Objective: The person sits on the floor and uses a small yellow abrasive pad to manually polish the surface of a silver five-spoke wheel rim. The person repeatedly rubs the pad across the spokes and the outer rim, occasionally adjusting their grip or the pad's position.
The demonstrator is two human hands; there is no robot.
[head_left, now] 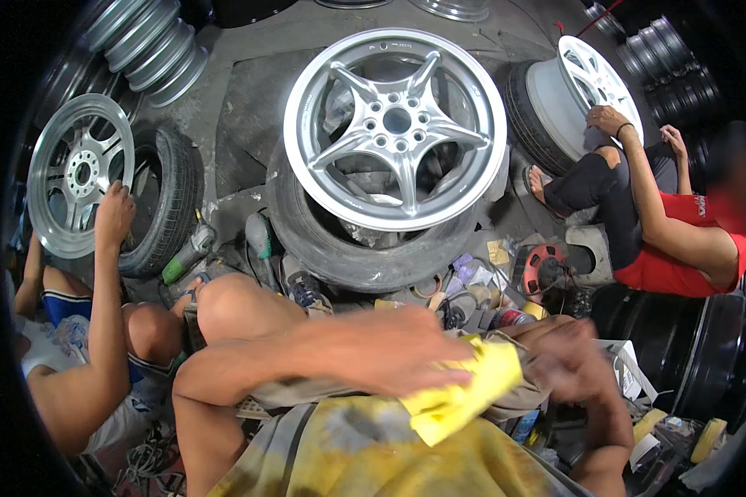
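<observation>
My left hand [394,352] is closed on a folded yellow sheet [468,393], held low over my lap. Motion blurs both, and I cannot tell whether the sheet is paper or cloth. Just right of it, over my right knee, my right hand [564,356] is smeared by movement, so its fingers cannot be made out. In front of my knees, a silver alloy wheel rim [466,137] with several spokes lies face up on a worn black tyre [348,263]. Neither hand touches the rim. A yellow-stained grey garment [348,447] covers my front.
Left, a person's hand [114,214] holds a rim [83,225] by a tyre [178,215]; a grinder [195,248] lies near. Right, a person in red [671,257] touches a white rim [547,95]. Sanding scraps [477,277] and a red reel [543,269] litter the floor.
</observation>
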